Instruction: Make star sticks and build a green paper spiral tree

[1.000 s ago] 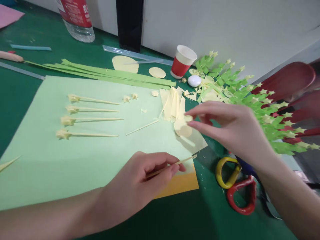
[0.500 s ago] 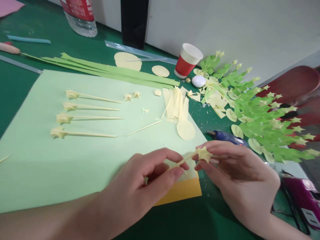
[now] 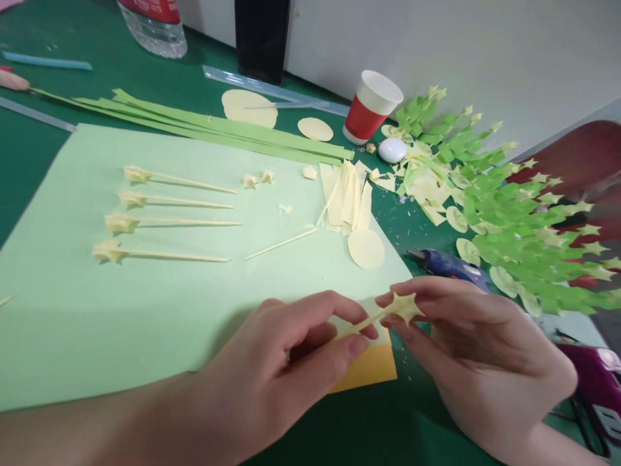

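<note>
Between thumb and fingers, my left hand (image 3: 301,356) pinches a thin pale toothpick (image 3: 371,320). On its right end sits a small cream paper star (image 3: 406,307), which the fingertips of my right hand (image 3: 480,349) hold around its edges. Both hands are above the near right part of a pale green paper sheet (image 3: 184,323). Several similar stars on sticks (image 3: 169,222) lie in a column on the sheet's left. Loose paper stars (image 3: 257,178) rest farther back, beside a bent thin stick (image 3: 281,244) and a cream paper circle (image 3: 366,248).
Cream paper strips (image 3: 347,200) lie at the sheet's far right. A blue glue gun (image 3: 451,266) is near my right hand. Green paper flower stems with stars (image 3: 528,226) stand on the right. A paper cup (image 3: 371,110), green strips (image 3: 204,129) and a bottle (image 3: 158,32) are at the back.
Both hands have shifted slightly right with the star and stick. The star has turned so its points show more fully. The whole view has moved a little.
</note>
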The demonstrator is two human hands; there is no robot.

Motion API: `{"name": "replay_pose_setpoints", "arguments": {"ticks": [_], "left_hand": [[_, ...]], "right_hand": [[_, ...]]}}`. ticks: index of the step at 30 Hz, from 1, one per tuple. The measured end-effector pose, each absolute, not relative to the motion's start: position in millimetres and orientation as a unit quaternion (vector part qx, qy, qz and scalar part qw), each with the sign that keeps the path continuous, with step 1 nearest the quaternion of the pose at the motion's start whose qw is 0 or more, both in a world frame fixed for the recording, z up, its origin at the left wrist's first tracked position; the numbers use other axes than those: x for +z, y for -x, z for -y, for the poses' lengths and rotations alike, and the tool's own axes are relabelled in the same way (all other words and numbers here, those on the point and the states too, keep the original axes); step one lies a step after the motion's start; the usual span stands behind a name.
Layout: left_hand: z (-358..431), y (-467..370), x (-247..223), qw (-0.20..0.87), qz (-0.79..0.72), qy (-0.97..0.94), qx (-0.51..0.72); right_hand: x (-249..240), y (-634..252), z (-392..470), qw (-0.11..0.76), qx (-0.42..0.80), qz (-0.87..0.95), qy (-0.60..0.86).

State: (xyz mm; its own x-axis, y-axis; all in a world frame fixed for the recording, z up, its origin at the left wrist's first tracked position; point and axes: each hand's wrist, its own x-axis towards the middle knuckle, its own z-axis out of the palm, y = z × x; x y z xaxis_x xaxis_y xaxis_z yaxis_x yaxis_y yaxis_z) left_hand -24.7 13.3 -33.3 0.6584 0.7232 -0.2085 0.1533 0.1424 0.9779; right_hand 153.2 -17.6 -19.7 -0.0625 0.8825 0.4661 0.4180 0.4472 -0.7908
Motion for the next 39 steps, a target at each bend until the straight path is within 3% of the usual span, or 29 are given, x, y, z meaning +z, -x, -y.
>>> {"name": "replay_pose_setpoints", "arguments": {"ticks": [39], "left_hand": [[-11.8, 25.7, -34.2, 0.619, -0.354, -0.671, 0.202]], "right_hand": [[-18.4, -157.0, 16.5, 0.466, 0.218, 0.733, 0.444]]}}
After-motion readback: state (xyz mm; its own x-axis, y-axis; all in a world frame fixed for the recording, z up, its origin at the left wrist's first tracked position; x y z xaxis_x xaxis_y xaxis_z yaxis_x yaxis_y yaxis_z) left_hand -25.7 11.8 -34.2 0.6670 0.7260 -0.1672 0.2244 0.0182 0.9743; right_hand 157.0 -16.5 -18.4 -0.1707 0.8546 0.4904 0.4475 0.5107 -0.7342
